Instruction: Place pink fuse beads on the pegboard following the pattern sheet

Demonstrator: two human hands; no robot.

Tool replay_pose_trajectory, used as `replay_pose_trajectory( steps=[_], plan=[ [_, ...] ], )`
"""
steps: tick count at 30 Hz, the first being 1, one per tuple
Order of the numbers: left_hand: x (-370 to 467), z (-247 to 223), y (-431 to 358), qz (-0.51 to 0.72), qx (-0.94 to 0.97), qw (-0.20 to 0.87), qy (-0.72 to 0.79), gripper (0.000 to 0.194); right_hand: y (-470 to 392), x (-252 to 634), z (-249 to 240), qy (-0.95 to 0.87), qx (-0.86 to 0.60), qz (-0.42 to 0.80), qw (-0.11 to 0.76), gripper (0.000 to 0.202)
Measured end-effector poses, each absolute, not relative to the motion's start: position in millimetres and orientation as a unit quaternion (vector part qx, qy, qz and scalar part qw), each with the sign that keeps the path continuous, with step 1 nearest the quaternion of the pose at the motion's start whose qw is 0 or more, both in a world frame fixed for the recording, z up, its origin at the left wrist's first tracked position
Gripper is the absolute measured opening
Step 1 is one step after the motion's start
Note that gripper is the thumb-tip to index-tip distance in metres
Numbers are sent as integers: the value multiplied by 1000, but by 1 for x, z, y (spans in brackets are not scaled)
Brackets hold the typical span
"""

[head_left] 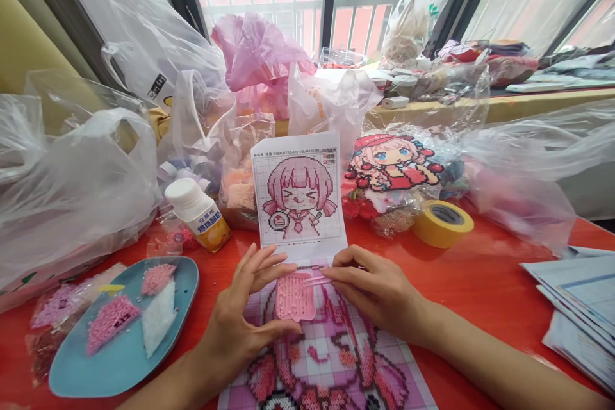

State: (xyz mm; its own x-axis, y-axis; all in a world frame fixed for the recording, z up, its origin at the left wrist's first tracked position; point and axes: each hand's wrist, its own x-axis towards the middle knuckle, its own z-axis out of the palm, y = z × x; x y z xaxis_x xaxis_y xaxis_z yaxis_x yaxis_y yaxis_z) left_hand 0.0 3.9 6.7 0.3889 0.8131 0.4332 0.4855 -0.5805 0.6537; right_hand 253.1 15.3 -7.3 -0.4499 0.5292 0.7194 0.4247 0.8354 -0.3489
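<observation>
My left hand grips a small pink bead tray by its edges, thumb below and fingers above. Rows of pink beads lie in the tray. In my right hand, pinched between thumb and fingers, are pale pink tweezers, their tips over the tray's right side. Beneath both hands lies a partly beaded picture of a pink-haired character on a printed sheet. Just behind it stands a folded paper pattern chart showing a similar character.
On the left, a blue plate carries bags of pink and white beads. A white bottle stands behind it. Yellow tape and a finished bead figure sit back right. Papers lie at right; plastic bags crowd the back.
</observation>
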Motion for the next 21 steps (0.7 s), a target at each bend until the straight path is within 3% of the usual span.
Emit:
replay_pose_trajectory(
  steps=[8,14,21],
  plan=[
    [0,6,2,375,805,219,405,91,14,253,-3,-842,-287,47,454,18],
    [-1,8,2,374,806,211,407,89,20,260,-3,-795,-337,50,501,1],
    [0,6,2,377,805,212,406,89,27,268,-11,-754,-437,19,491,31]
  ],
)
